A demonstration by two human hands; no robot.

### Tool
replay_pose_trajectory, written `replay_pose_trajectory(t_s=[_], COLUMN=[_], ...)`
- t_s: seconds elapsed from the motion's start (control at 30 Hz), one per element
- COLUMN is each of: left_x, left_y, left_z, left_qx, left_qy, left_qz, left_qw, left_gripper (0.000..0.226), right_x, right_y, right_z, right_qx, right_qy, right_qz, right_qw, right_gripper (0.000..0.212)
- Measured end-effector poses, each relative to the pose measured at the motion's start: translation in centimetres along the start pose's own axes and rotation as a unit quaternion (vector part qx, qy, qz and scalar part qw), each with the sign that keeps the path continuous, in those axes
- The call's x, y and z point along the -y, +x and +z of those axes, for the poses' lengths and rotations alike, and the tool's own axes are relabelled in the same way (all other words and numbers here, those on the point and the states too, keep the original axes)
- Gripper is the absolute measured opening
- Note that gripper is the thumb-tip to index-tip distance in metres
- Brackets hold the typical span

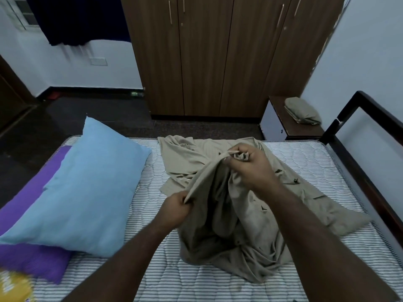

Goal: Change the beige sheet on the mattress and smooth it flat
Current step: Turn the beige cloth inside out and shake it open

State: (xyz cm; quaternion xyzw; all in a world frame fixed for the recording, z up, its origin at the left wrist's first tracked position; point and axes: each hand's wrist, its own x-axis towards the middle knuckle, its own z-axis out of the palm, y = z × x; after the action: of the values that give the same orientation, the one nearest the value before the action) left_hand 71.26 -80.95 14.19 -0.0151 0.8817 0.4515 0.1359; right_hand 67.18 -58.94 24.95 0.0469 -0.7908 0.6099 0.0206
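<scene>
A crumpled beige sheet (220,232) lies heaped in the middle of the bare striped mattress (305,158). My left hand (174,209) pinches its hem low on the left. Higher and further back, my right hand (248,165) grips the same hem, bunched in the fingers. The hem runs taut between both hands and the cloth hangs down from it. A second beige sheet (302,113), folded, rests on the bedside table at the right.
A light blue pillow (87,188) lies on a purple pillow (28,214) at the left of the mattress. A dark bed frame (357,153) rims the right side. A bedside table (281,125) and a brown wardrobe (218,57) stand beyond.
</scene>
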Motion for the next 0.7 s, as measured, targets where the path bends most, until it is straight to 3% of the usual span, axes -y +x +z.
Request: replay_pose_trajectory(t_s=[0.07, 0.13, 0.23, 0.27, 0.33, 0.4, 0.47, 0.53, 0.6, 0.7], left_x=[1.3, 1.4, -1.4, -2.7, -4.9, -6.4, -7.2, -7.5, -7.1, -4.8], left_y=[-0.2, 0.1, 0.4, 0.4, 0.5, 0.5, 0.5, 0.5, 0.5, 0.8], left_z=[0.2, 0.0, -1.2, -1.6, -2.2, -2.3, -2.0, -1.7, -1.3, -0.5], left_qx=[-0.038, -0.103, -0.174, -0.189, -0.188, -0.120, -0.034, 0.001, -0.021, -0.037], left_qy=[0.002, -0.076, -0.168, -0.187, -0.219, -0.231, -0.226, -0.235, -0.263, -0.232], left_qz=[-0.063, -0.099, -0.079, -0.053, 0.010, 0.065, 0.104, 0.126, 0.114, 0.075], left_qw=[0.997, 0.987, 0.967, 0.962, 0.958, 0.963, 0.968, 0.964, 0.958, 0.969], left_gripper=[0.026, 0.026, 0.016, 0.013, 0.009, 0.008, 0.011, 0.008, 0.007, 0.009], right_x=[0.8, 1.0, 0.2, 0.0, -0.2, -0.3, -0.7, -1.4, -1.7, -1.4], right_y=[0.5, 1.1, 1.1, 0.9, 0.2, -0.5, -1.1, -1.1, -0.7, 0.3], right_z=[-0.8, -1.7, -1.9, -1.8, -1.2, -0.4, 0.6, 1.5, 1.6, 1.0], right_qx=[-0.065, -0.124, -0.131, -0.114, -0.037, 0.089, 0.213, 0.258, 0.196, 0.076], right_qy=[0.027, 0.033, -0.042, -0.061, -0.079, -0.066, -0.057, -0.098, -0.152, -0.141], right_qz=[-0.016, -0.010, 0.016, 0.018, 0.021, 0.040, 0.067, 0.053, 0.034, 0.029], right_qw=[0.997, 0.992, 0.990, 0.991, 0.996, 0.993, 0.973, 0.960, 0.968, 0.987], right_gripper=[0.021, 0.021, 0.010, 0.014, 0.043, 0.064, 0.071, 0.042, 0.010, 0.009])
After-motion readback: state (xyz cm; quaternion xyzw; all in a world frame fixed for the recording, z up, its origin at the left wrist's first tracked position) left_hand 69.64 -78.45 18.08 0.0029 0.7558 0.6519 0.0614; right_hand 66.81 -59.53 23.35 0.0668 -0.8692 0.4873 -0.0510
